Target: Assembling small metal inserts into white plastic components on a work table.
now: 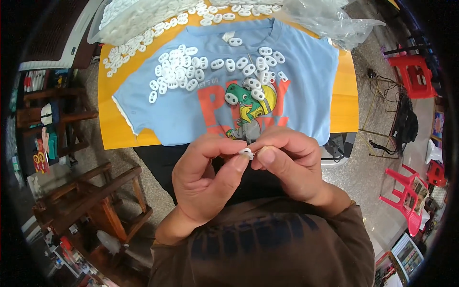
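While both hands meet just off the near edge of the orange worktop (107, 129), the left hand (203, 179) pinches a small white oval plastic piece (246, 153) between thumb and forefinger. From the other side, the right hand (291, 162) pinches it too, perhaps with something thin that I cannot make out. Beyond them, a light blue printed T-shirt (296, 81) lies spread flat, seemingly as a tray for loose matching white pieces (179, 74) heaped toward its left side.
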Demonstrator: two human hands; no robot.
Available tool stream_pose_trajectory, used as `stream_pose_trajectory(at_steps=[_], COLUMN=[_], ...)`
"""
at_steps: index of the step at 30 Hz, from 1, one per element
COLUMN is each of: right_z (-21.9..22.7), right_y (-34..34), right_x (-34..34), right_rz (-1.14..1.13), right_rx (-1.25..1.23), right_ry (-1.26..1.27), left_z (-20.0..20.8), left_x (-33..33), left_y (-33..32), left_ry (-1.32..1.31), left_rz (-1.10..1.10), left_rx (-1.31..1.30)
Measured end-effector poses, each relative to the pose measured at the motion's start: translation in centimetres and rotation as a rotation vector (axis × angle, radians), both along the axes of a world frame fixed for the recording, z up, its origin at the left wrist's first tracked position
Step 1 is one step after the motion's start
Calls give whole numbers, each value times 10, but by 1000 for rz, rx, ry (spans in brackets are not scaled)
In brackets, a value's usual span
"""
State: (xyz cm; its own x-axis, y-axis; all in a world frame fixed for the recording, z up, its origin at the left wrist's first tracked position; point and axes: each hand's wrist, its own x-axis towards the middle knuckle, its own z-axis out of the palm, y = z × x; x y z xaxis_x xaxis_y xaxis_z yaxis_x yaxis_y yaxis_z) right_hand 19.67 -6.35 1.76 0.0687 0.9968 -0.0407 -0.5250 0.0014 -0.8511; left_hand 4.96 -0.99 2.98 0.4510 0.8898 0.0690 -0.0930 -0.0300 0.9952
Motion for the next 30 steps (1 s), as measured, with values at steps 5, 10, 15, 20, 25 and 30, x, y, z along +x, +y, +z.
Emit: stream_pose_trajectory(at_steps=[5, 10, 15, 20, 25, 30], right_z=[-3, -5, -11, -14, -11, -11], right_y=[2, 5, 5, 4, 9, 10], right_x=[1, 5, 8, 0, -6, -7], right_rz=[-43, -104, -44, -8, -15, 27], right_rx=[64, 196, 175, 133, 185, 195], right_ry=[-85, -473, -482, -444, -446, -458], left_z=[-3, -2, -10, -12, -14, -19], left_x=[3, 3, -1, -7, -16, -20], left_y=[1, 2, 3, -2, -4, -2], left_ry=[1, 91, 131, 69, -78, -95], left_rz=[-3, 11, -23, -1, 24, 25], left_rx=[30, 164, 231, 92, -114, -49])
